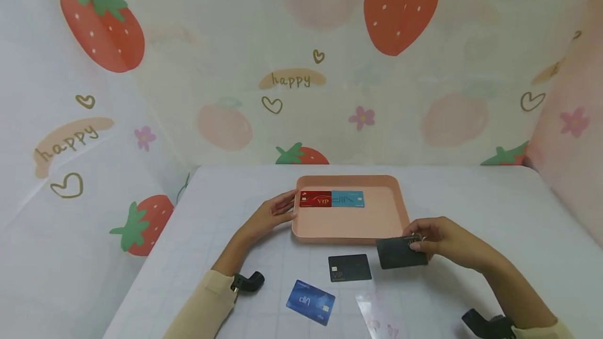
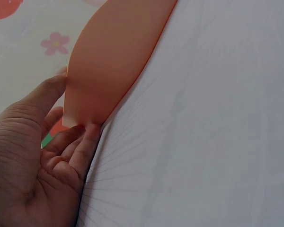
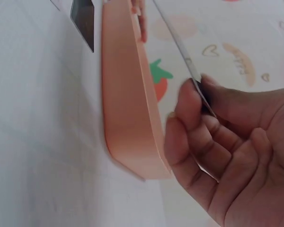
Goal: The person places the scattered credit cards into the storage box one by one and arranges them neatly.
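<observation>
A shallow pink tray (image 1: pixel 348 226) lies on the table, with a red VIP card (image 1: pixel 314 199) and a light blue card (image 1: pixel 348 199) side by side along its far left part. My left hand (image 1: pixel 270 213) touches the tray's left end; in the left wrist view, the fingers (image 2: pixel 87 146) rest against its outer wall. Between thumb and fingers, my right hand (image 1: pixel 440 239) pinches a black card (image 1: pixel 395 252), raised by the tray's near right corner. The right wrist view shows that card edge-on. Another black VIP card (image 1: pixel 350 268) and a blue VIP card (image 1: pixel 311 302) lie in front of the tray.
A clear, shiny strip with faint pink prints (image 1: pixel 377 313) lies at the table's near side. White cloth covers the table (image 1: pixel 471 198). Behind it hangs a curtain (image 1: pixel 212 41) printed with strawberries, hearts and "happy".
</observation>
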